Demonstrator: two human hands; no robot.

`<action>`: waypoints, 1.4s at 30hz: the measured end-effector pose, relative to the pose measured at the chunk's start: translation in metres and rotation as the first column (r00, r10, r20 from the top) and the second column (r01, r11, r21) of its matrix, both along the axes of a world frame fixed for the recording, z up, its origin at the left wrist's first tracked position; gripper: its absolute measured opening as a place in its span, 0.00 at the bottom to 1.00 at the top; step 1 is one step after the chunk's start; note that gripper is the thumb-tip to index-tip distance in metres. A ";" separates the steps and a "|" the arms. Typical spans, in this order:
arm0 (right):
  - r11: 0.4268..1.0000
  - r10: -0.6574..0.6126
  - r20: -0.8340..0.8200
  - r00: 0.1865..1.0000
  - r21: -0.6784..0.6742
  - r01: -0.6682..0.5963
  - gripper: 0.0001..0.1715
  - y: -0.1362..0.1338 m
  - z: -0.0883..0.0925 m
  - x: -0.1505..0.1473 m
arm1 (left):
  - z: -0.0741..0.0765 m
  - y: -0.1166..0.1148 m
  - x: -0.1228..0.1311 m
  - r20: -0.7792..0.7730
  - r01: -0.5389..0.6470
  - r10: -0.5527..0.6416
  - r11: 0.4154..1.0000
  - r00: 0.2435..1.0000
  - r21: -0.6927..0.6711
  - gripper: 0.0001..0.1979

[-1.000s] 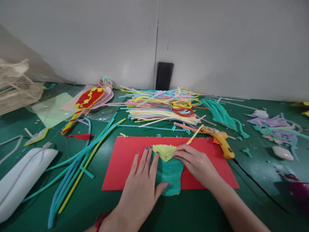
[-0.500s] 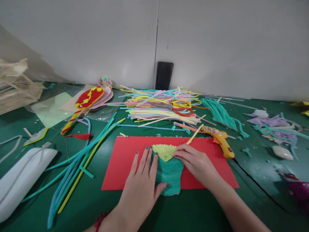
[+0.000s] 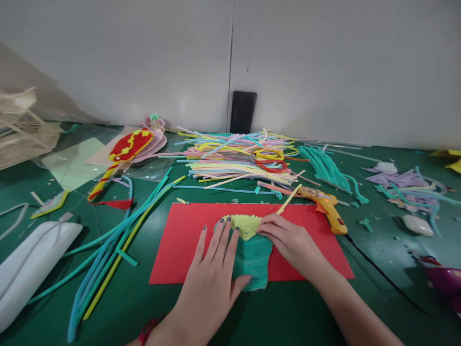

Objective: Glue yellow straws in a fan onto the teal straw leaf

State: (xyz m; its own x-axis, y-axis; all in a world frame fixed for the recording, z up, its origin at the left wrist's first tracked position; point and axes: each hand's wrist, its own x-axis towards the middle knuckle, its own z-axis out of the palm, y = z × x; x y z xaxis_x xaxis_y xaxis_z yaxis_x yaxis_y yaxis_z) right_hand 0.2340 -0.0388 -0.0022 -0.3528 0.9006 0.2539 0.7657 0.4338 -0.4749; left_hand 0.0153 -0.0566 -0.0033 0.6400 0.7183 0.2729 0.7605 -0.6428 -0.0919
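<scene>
A teal woven piece (image 3: 254,259) with a yellow chevron top (image 3: 246,224) lies on a red sheet (image 3: 180,245) on the green table. My left hand (image 3: 214,271) lies flat on its left side, fingers spread, thumb along the lower edge. My right hand (image 3: 291,242) rests on the right side, fingertips pressed together on the right end of the yellow top. A yellow strip (image 3: 288,200) runs up and to the right from those fingertips.
A yellow glue gun (image 3: 326,207) lies just beyond the red sheet's right corner, its black cord trailing right. A heap of coloured strips (image 3: 237,158) sits behind, long teal and blue strips (image 3: 118,240) to the left, a white case (image 3: 32,262) far left, a dark phone (image 3: 243,113) against the wall.
Hands hold nearly the same pose; my left fingertips have crept slightly forward over the piece's upper left. The view has shifted a little.
</scene>
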 end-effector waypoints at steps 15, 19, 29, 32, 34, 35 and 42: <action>0.999 -0.030 -0.009 1.000 -0.021 0.030 0.15 -0.002 0.003 0.002 | -0.002 -0.002 -0.002 0.003 0.057 -0.057 0.992 0.998 -0.108 0.28; 0.990 -0.140 -0.032 0.990 0.010 0.140 0.15 -0.002 0.009 0.017 | -0.002 -0.003 -0.001 0.006 0.054 -0.054 0.991 0.999 -0.119 0.29; 0.970 -0.232 0.074 0.970 -0.051 0.236 0.13 0.007 0.008 0.035 | -0.005 -0.002 -0.001 0.008 0.050 -0.049 0.995 0.999 -0.086 0.29; 0.971 -0.227 0.052 0.972 -0.069 0.230 0.11 0.008 0.007 0.034 | -0.006 -0.002 -0.001 0.010 0.046 -0.045 0.994 0.999 -0.097 0.29; 0.971 -0.229 0.036 0.973 -0.058 0.231 0.11 0.007 0.010 0.034 | -0.006 -0.002 -0.001 0.010 0.049 -0.048 0.994 0.999 -0.099 0.29; 0.972 -0.228 0.029 0.973 -0.049 0.229 0.12 0.007 0.012 0.035 | -0.006 -0.002 -0.002 0.011 0.052 -0.051 0.994 0.999 -0.100 0.29; 0.985 -0.165 -0.010 0.986 -0.055 0.165 0.11 0.004 0.015 0.043 | -0.006 -0.002 -0.002 0.027 0.057 -0.054 0.993 0.998 -0.107 0.30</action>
State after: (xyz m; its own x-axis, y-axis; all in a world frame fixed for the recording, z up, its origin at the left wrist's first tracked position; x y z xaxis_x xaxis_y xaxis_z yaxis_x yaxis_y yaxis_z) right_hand 0.2774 -0.0345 0.0129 -0.1948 0.9586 0.2078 0.8174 0.2758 -0.5058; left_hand 0.0133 -0.0587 -0.0095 0.6736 0.7081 0.2119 0.7248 -0.6890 -0.0016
